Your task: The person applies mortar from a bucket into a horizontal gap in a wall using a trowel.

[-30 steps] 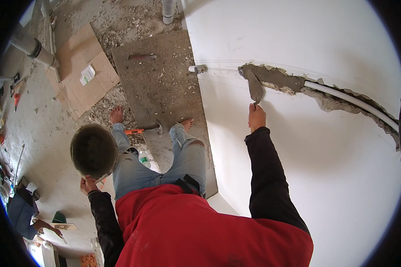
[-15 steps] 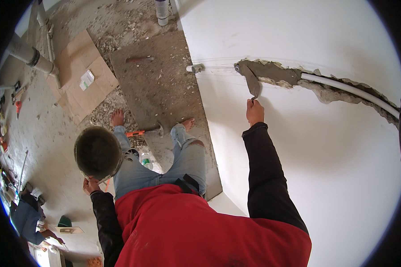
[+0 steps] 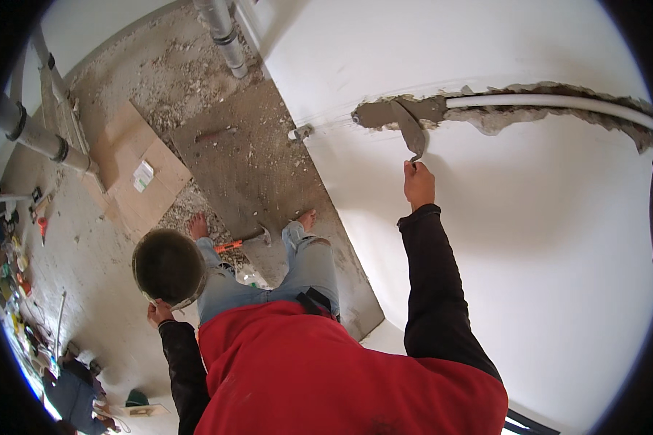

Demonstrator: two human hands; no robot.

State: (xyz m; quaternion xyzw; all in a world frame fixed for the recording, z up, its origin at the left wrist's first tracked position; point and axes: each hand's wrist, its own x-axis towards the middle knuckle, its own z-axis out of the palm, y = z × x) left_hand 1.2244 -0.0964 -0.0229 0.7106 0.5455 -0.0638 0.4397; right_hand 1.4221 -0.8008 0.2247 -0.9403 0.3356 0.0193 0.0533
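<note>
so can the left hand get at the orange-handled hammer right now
Probably not: the left hand holds the bucket, and the orange-handled hammer lies well below, between the feet.

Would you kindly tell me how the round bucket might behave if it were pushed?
The bucket would probably tilt, as the left hand holds it at its near edge. Its round form could let it roll if laid over. Its shadowed inside leaves weight unclear.
</note>
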